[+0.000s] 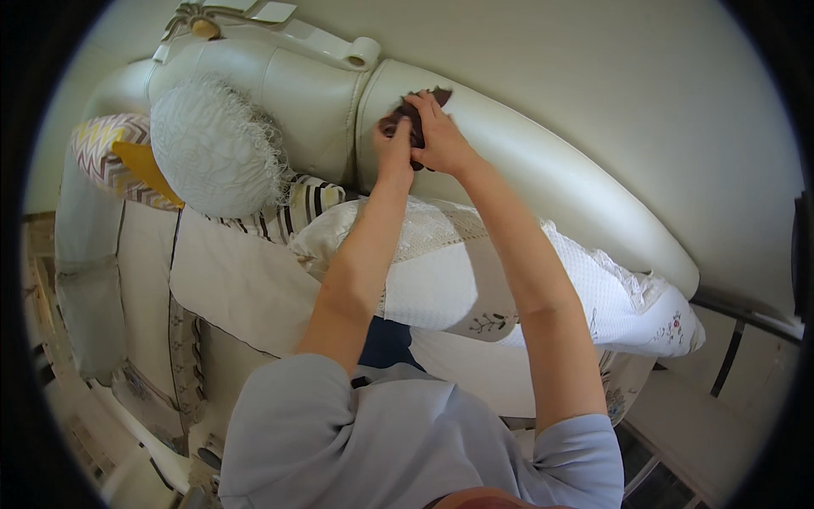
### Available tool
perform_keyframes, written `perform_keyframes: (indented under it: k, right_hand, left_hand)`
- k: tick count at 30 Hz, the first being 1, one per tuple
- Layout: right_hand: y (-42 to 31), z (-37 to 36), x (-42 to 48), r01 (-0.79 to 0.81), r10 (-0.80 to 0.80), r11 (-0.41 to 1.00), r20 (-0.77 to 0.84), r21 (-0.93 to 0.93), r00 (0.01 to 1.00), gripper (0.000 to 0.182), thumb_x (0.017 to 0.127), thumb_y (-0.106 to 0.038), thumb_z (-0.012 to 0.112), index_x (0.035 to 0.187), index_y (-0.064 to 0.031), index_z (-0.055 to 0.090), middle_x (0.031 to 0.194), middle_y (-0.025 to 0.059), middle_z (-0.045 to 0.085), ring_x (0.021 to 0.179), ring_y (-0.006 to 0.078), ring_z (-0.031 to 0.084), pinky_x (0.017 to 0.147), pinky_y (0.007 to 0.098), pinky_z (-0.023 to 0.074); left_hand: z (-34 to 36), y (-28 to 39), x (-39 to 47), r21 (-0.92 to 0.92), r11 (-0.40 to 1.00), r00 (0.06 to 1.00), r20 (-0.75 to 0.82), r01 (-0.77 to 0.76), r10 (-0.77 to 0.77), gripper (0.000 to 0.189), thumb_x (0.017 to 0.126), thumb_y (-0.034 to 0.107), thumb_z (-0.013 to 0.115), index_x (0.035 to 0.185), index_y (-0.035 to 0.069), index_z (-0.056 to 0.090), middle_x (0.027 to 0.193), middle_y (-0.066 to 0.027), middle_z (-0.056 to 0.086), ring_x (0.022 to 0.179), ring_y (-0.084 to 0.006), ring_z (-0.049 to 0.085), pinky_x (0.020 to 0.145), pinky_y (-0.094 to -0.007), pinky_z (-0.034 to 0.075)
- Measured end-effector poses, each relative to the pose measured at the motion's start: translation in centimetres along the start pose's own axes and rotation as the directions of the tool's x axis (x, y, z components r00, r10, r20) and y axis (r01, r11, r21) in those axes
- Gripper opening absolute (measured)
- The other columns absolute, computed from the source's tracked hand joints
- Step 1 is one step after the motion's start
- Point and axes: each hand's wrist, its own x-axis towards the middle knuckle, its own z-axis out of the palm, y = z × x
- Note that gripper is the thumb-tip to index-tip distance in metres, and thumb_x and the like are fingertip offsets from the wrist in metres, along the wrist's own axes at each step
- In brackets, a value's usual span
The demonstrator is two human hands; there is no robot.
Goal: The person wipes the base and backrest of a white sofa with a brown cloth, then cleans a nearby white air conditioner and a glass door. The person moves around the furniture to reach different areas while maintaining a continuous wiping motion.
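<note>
Both arms reach forward over a sofa to the top of its pale leather backrest (pixel 521 165). There my left hand (pixel 395 143) and my right hand (pixel 440 133) close around a small dark brown, crumpled thing (pixel 414 122); its material cannot be told, though it looks like cloth or a leafy ornament. The left hand's fingers are blurred at its left edge. The right hand lies over its right side, and a pointed tip sticks out above the fingers. Just below the hands lies a white embroidered cushion (pixel 432 286) with lace trim.
A round white fringed cushion (pixel 206 146), a striped cushion (pixel 315 197) and a zigzag-patterned cushion (pixel 105 149) rest farther left. On the backrest's upper left lies a white curved object (pixel 318 41) with a scroll end. A pale wall (pixel 572 63) rises behind the sofa.
</note>
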Motion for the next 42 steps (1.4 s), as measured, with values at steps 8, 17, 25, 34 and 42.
perform_keyframes:
  k: [8,17,25,34,42]
  right_hand:
    - [0.0,2.0,-0.2,-0.303,0.345,0.787,-0.023,-0.537,0.938,0.095,0.076,-0.029,0.08,0.151,-0.0168,0.023,0.159,0.0147,0.016,0.148,0.0307,0.015,0.105,0.0722,0.022]
    - [3.1,-2.0,-3.9,-0.358,0.372,0.851,-0.04,-0.385,0.927,0.079,0.079,-0.029,0.075,0.146,-0.0175,0.036,0.157,0.0139,0.02,0.146,0.0318,0.019,0.104,0.0719,0.0259]
    - [7.2,-6.2,-9.5,-0.561,0.575,0.786,-0.027,-0.258,0.818,0.087,0.078,-0.035,0.075,0.15,-0.0223,0.028,0.159,0.0152,0.015,0.147,0.0344,0.015,0.104,0.0724,0.0267]
    - [9.1,-9.5,-15.3,-0.503,0.412,0.831,-0.345,-0.237,0.843,0.101,0.071,-0.029,0.082,0.152,-0.0251,0.021,0.155,0.0143,0.028,0.143,0.0346,0.026,0.109,0.0537,0.0336]
    - [13.3,-8.3,-17.8,-0.625,0.443,0.599,-0.443,-0.501,0.78,0.042,0.093,-0.022,0.05,0.136,-0.0197,0.048,0.148,0.0109,0.04,0.141,0.0282,0.032,0.108,0.0559,0.0307]
  left_hand:
    - [-0.7,-0.7,4.6,-0.076,0.997,0.691,-0.722,-0.022,-0.04,0.057,0.084,0.014,0.059,0.134,-0.004,0.038,0.132,-0.0261,0.047,0.113,-0.0398,0.054,0.096,-0.047,0.047]
    - [1.3,5.2,8.9,0.644,0.602,0.634,-0.228,-0.471,0.739,0.045,0.08,0.015,0.07,0.116,-0.003,0.051,0.114,-0.023,0.052,0.105,-0.0371,0.055,0.091,-0.0456,0.046]
    - [4.6,2.3,6.7,0.81,0.125,0.719,0.423,-0.573,0.551,0.036,0.08,0.023,0.072,0.112,0.011,0.061,0.107,-0.0142,0.058,0.098,-0.0323,0.059,0.086,-0.0414,0.048]
    - [16.3,-5.1,-9.7,0.598,0.8,0.613,0.612,0.054,-0.5,0.043,0.1,0.03,0.044,0.138,0.009,0.047,0.12,-0.009,0.059,0.112,-0.0173,0.055,0.093,-0.0323,0.046]
    - [17.6,-7.1,-10.3,0.389,0.293,0.417,0.908,-0.874,0.039,0.05,0.091,0.024,0.059,0.135,0.002,0.048,0.135,-0.0194,0.051,0.127,-0.0384,0.043,0.104,-0.0453,0.038]
